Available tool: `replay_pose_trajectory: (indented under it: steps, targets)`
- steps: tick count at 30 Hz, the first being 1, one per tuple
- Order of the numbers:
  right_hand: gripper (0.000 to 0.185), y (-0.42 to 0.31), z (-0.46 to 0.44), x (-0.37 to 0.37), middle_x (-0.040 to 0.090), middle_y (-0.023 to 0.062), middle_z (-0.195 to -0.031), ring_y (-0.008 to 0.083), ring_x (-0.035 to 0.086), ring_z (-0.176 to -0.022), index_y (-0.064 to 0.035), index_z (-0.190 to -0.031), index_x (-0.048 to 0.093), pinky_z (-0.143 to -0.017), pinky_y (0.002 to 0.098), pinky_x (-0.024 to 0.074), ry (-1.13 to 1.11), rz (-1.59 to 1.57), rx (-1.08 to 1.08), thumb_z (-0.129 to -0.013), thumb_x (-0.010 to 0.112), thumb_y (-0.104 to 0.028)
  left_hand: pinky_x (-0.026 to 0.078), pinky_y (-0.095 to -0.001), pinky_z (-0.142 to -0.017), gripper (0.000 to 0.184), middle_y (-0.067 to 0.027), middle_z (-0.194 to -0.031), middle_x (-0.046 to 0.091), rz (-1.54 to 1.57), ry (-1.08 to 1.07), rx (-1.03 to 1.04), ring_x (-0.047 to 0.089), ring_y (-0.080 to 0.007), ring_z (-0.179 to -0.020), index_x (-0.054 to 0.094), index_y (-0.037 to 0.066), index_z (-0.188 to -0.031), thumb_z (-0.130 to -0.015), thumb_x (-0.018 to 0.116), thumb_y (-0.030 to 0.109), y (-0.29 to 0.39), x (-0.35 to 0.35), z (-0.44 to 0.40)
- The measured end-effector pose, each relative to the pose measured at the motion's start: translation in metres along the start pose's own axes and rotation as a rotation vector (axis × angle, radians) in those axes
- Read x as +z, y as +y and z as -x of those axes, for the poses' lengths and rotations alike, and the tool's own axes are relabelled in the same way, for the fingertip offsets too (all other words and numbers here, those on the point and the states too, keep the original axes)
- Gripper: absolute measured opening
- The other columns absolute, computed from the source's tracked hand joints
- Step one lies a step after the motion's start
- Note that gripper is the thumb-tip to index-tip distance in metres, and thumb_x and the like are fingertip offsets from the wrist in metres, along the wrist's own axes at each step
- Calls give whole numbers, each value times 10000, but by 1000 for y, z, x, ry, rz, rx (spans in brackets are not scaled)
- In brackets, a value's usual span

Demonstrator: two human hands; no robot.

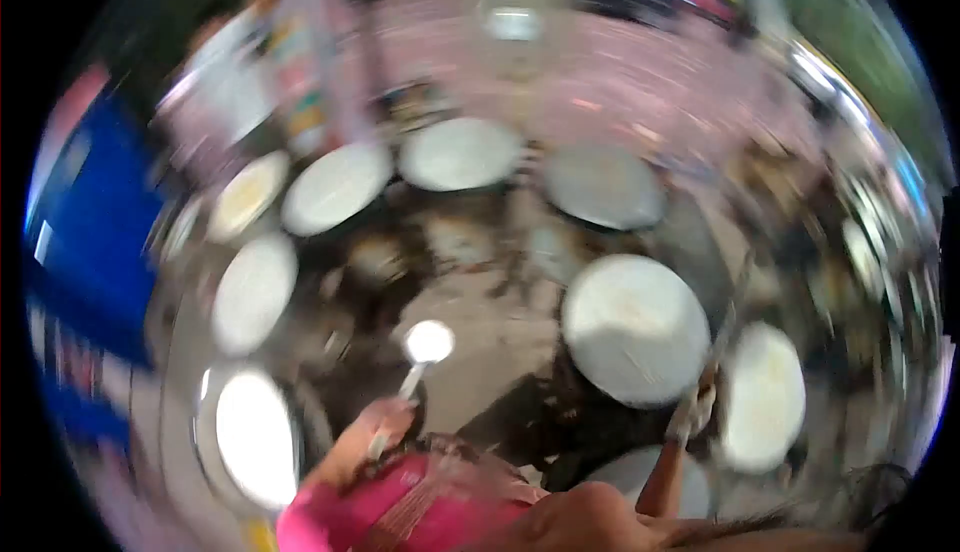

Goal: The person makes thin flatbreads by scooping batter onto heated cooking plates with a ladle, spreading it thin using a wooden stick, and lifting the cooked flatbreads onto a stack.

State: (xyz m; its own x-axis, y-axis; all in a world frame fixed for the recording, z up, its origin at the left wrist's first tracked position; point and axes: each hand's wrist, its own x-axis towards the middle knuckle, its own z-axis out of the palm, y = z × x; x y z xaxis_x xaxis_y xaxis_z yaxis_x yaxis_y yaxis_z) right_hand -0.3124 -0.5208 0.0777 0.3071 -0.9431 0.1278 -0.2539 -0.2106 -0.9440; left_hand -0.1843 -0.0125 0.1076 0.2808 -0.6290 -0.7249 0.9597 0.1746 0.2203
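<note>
My left hand is wrapped around the handle of a ladle, whose bowl shows bright white. On the right, my right hand grips a long thin tool that points up and away; blur hides its far end. Just left of that hand lies a large round pan with a whitish surface, partly in shadow. Another round pan with a pale surface stands to its right. Whether the tool touches either pan I cannot tell.
Several more round pale-topped pans form a ring, including one at the back, a greyer one and a bright white one. A blue panel stands left. A person in white is beyond. Everything is motion-blurred.
</note>
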Motion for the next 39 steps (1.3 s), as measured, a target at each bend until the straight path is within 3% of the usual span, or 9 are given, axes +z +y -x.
replay_pose_trajectory:
  steps: [1,3,8,12,16,21,28,32,39]
  targets:
    - [317,52,-8,41,579,69,-776,195,548,-682,28,-982,569,-606,313,446,-72,-46,-94,-806,549,-236,257,-262,-273,256,32,-430,288,97,-5,48,295,-102,-311,383,137,-654,-883,407,248,-6,-14,10]
    - [226,29,24,112,383,-22,-518,94,374,-423,-46,-714,521,-361,258,280,-485,-244,269,-797,589,-245,250,-224,-279,281,35,-469,287,367,-3,168,283,-78,-330,360,134,-642,-891,430,243,-26,-45,33]
    - [323,-25,167,263,568,36,-731,142,495,-642,72,-990,580,-598,279,421,-1113,-241,-185,-772,630,-161,217,-185,-289,83,10,-573,325,806,-116,618,260,-60,-372,437,219,-970,-898,470,195,-104,-115,129]
    - [307,-125,338,330,636,157,-791,229,591,-691,11,-969,601,-634,336,455,-1514,251,-907,-750,652,-197,293,-218,-306,450,-45,-654,435,473,71,1064,361,-108,-393,298,244,-1270,-878,494,144,-164,-185,210]
    - [385,-223,566,338,621,189,-887,331,599,-850,-63,-989,611,-724,407,477,-1713,633,-1337,-759,601,-371,360,-245,-334,648,-41,-612,457,460,280,1060,396,-126,-387,152,208,-1374,-855,524,99,-201,-355,261]
    - [186,-169,732,349,638,140,-773,312,622,-735,-74,-733,656,-669,399,493,-1773,806,-1983,-714,538,-216,301,-242,-298,512,-22,-516,386,613,754,812,350,-100,-360,165,81,-1318,-890,445,116,-208,-514,235]
    - [376,-126,718,309,634,147,-792,336,608,-756,-99,-838,627,-666,417,483,-1821,1043,-1482,-766,578,-465,269,-212,-281,309,0,-490,336,770,550,497,315,-89,-350,300,9,-1145,-898,436,137,-208,-533,230]
    - [437,-122,685,249,621,197,-795,358,602,-739,-90,-927,604,-659,461,468,-1838,874,-1322,-806,506,-498,228,-179,-257,305,36,-468,276,1420,118,482,262,-52,-337,313,117,-655,-913,426,233,-175,-456,308]
    - [345,-228,698,214,606,195,-746,375,583,-645,-58,-969,562,-564,457,455,-1491,119,-1382,-825,566,-371,210,-133,-236,68,45,-556,304,920,149,1053,249,-7,-380,400,158,-892,-919,448,197,-125,-268,502]
